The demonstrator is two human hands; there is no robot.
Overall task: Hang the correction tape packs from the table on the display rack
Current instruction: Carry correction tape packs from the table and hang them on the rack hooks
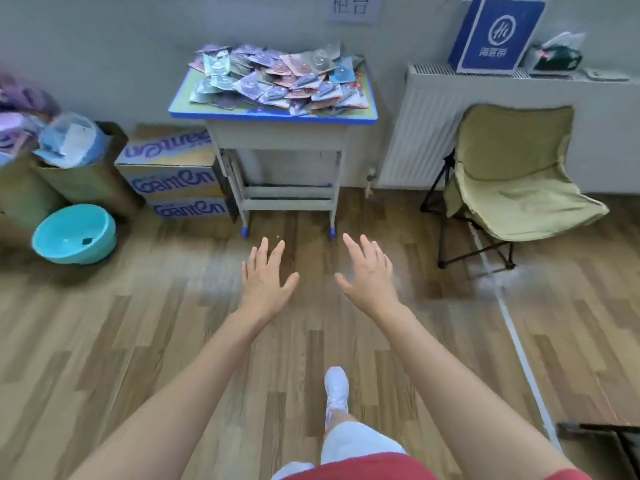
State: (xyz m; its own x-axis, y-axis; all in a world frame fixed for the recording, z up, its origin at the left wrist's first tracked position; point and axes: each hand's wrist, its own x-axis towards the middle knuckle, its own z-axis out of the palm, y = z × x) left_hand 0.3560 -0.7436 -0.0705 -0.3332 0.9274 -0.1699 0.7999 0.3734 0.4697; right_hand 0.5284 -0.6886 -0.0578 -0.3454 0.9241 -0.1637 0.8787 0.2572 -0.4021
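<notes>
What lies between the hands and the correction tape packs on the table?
Head view: only bare wooden floor separates the left hand and right hand from the table holding the packs.

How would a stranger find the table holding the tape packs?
Look along the back wall, between the stacked boxes and the white radiator. The small table stands there on grey legs. Only it has a blue-edged top, heaped with colourful packs.

Head-worn wide-angle view, facing forward and down (from standing height), table (270,116) well ahead
</notes>
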